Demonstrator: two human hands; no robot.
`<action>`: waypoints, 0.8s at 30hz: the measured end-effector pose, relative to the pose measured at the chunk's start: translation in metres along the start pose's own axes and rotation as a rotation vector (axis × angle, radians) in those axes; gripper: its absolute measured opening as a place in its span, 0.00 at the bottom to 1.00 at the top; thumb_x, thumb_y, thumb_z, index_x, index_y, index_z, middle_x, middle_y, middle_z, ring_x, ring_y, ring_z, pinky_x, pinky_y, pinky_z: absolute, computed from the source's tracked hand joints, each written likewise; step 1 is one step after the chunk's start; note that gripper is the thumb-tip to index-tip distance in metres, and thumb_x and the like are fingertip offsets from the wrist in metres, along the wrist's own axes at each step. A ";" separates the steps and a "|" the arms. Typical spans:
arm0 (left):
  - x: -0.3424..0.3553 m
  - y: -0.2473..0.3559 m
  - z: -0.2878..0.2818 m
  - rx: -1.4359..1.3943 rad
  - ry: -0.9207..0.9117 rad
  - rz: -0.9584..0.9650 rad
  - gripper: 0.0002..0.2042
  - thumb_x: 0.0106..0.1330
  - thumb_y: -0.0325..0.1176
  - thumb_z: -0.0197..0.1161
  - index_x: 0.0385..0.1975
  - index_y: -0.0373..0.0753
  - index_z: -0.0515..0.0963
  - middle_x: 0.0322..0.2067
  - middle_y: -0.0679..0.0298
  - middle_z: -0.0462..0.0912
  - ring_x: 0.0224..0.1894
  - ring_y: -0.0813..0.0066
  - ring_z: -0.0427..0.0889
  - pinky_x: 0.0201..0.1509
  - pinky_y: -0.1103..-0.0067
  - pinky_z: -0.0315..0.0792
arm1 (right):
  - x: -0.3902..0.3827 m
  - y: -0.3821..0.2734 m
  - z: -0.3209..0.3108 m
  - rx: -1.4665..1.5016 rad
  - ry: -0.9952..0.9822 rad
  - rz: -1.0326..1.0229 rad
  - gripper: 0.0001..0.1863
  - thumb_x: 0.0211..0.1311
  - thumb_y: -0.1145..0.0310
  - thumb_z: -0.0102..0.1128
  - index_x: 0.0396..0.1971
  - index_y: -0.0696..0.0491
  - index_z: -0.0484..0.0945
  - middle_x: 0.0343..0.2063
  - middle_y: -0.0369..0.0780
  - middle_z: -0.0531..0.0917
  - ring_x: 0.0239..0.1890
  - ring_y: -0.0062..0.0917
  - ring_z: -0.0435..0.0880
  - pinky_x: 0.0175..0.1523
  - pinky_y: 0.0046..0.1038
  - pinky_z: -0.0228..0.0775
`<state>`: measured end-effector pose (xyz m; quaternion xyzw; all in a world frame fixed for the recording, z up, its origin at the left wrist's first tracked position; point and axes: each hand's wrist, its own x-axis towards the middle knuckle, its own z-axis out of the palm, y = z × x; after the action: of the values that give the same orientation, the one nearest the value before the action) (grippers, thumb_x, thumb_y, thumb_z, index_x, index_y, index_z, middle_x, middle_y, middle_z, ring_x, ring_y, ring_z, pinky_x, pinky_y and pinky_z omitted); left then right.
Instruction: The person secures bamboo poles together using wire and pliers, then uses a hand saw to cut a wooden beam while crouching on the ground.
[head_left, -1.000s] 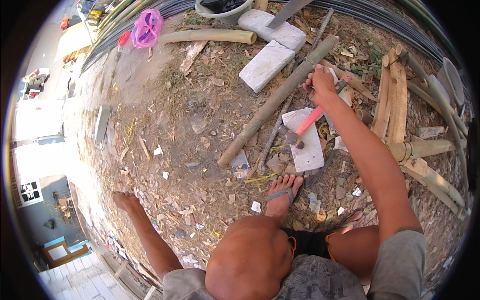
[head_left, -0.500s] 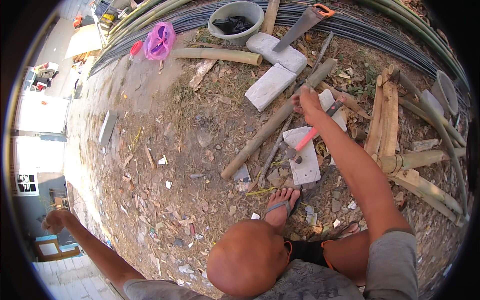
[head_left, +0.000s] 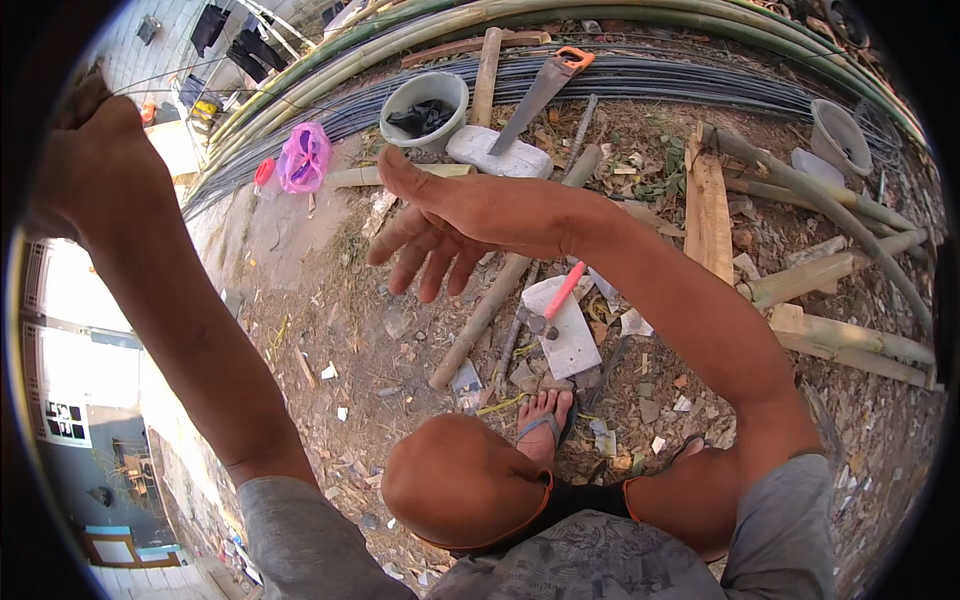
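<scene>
Right hand (head_left: 465, 215) lifted from pole (head_left: 478, 328), left hand (head_left: 108, 165) raised, faintly lettered grey shirt (head_left: 600, 560)

Pink bag (head_left: 303, 160) beside red-lidded container (head_left: 264, 174); dark items (head_left: 263, 52), perhaps clothes, hanging upper left.

The bare right hand (head_left: 435, 225), fingers spread, partly hides a long, round brown pole (head_left: 471, 335); the dim left hand (head_left: 90, 165), far left, perhaps curls. Farther off, an orange-handled steel handsaw (head_left: 533, 105) meets a white rectangular block (head_left: 515, 160).
</scene>
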<state>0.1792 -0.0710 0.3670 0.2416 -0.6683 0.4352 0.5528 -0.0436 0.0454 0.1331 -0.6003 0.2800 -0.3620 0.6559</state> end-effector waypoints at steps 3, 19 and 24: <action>0.011 0.120 0.045 -1.076 0.130 -0.585 0.02 0.71 0.22 0.51 0.37 0.31 0.72 0.26 0.63 0.75 0.27 0.74 0.71 0.31 0.76 0.71 | -0.004 -0.032 -0.003 0.357 0.231 -0.388 0.74 0.58 0.10 0.33 0.76 0.71 0.49 0.48 0.54 0.84 0.54 0.36 0.85 0.52 0.33 0.80; -0.207 0.220 0.175 -1.127 0.008 -2.346 0.10 0.79 0.32 0.43 0.51 0.34 0.67 0.31 0.60 0.69 0.28 0.71 0.71 0.32 0.70 0.81 | -0.173 0.003 -0.211 1.076 1.553 -0.775 0.18 0.85 0.52 0.39 0.47 0.51 0.69 0.23 0.37 0.70 0.25 0.27 0.70 0.37 0.42 0.76; -0.313 0.130 0.210 -0.815 0.056 -2.482 0.14 0.79 0.33 0.45 0.53 0.34 0.74 0.44 0.52 0.78 0.34 0.63 0.79 0.30 0.71 0.81 | -0.203 0.073 -0.224 0.954 1.732 -0.593 0.29 0.79 0.35 0.47 0.45 0.50 0.70 0.17 0.32 0.64 0.18 0.22 0.61 0.26 0.34 0.64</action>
<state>0.0491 -0.2336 0.0269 0.5005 -0.0725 -0.5894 0.6300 -0.3314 0.0802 0.0194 0.1442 0.3244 -0.8908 0.2836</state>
